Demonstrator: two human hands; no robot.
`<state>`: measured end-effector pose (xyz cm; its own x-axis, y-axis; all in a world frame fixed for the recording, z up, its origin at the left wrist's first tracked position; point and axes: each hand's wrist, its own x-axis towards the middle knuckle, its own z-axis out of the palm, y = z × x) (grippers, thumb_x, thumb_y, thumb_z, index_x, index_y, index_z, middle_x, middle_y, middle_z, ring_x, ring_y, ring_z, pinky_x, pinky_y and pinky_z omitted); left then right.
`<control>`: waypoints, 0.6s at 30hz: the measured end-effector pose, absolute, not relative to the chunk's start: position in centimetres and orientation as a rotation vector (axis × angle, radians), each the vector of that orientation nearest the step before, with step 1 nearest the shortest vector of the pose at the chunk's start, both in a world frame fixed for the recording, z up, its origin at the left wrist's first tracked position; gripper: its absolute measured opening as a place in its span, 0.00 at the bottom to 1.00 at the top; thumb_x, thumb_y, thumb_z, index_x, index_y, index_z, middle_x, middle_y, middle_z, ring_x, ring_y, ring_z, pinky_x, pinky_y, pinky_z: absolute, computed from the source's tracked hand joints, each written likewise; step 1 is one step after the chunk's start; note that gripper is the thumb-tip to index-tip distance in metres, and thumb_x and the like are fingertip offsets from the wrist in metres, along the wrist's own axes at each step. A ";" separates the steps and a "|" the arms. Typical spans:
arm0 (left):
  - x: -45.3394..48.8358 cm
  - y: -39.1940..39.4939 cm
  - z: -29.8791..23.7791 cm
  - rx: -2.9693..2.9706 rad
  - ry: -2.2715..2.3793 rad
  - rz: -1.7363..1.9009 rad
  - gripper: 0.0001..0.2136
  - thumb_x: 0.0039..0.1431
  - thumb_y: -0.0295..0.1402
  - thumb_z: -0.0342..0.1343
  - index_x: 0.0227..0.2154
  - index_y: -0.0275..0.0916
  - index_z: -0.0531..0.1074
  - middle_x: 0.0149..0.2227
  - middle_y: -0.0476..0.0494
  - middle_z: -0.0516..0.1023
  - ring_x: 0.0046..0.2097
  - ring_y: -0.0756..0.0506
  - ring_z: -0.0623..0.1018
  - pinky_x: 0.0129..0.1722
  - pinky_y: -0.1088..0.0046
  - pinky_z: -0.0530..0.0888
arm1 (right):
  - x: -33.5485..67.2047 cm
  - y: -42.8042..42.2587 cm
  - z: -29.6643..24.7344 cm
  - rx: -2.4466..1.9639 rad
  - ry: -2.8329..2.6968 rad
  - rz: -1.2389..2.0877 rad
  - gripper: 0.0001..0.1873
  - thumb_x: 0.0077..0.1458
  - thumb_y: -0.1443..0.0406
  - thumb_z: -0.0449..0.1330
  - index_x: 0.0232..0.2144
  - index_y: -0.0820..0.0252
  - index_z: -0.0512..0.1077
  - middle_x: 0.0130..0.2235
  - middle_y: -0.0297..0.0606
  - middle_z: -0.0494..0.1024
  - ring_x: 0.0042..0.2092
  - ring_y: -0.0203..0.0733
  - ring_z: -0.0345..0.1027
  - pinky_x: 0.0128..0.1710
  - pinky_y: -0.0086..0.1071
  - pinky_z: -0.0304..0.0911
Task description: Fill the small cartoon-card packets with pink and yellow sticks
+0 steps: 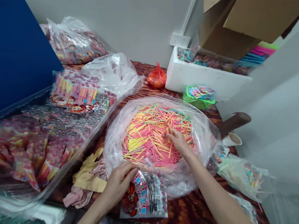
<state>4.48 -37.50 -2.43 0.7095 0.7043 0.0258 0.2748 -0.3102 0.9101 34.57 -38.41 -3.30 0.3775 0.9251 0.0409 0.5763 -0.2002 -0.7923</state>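
My right hand reaches into a clear plastic bag that holds a heap of thin pink, yellow and green sticks. Its fingers curl down onto the sticks and pinch at them. My left hand rests at the near edge of that bag, fingers closed on the top of a small printed packet with cartoon figures, which lies flat on the brown wooden table.
A big clear bag of filled packets fills the left side, with more bagged packets behind. A white foam box, green basket, red-orange bag, cardboard box, paper tubes and cloths lie about.
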 end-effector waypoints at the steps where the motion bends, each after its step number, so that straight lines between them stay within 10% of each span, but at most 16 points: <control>1: 4.6 -37.5 -2.4 1.893 0.760 0.519 0.11 0.66 0.37 0.47 0.33 0.40 0.72 0.33 0.46 0.75 0.38 0.45 0.73 0.38 0.72 0.66 | 34.3 -38.8 -3.8 -1.824 -1.258 0.567 0.07 0.53 0.64 0.52 0.27 0.58 0.68 0.29 0.35 0.78 0.34 0.41 0.72 0.36 0.31 0.62; 14: 5.8 -37.4 -2.1 1.974 0.768 0.515 0.11 0.66 0.36 0.47 0.35 0.40 0.72 0.34 0.44 0.76 0.39 0.45 0.75 0.40 0.69 0.70 | 32.6 -40.6 -4.3 -1.687 -1.030 0.428 0.06 0.56 0.62 0.51 0.28 0.55 0.63 0.30 0.35 0.74 0.35 0.42 0.69 0.38 0.34 0.62; 18: 7.4 -37.7 -0.3 2.084 0.702 0.734 0.09 0.67 0.31 0.44 0.37 0.40 0.71 0.49 0.37 0.74 0.52 0.43 0.73 0.50 0.64 0.70 | 30.2 -42.8 -4.2 -1.514 -0.933 0.590 0.05 0.58 0.62 0.52 0.33 0.56 0.65 0.32 0.35 0.75 0.36 0.41 0.70 0.41 0.35 0.64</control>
<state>7.41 -37.73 -0.34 0.6777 0.6892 0.2565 0.2248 -0.5262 0.8201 30.21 -42.79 -4.22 0.5494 0.8229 0.1448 0.2217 0.0234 -0.9748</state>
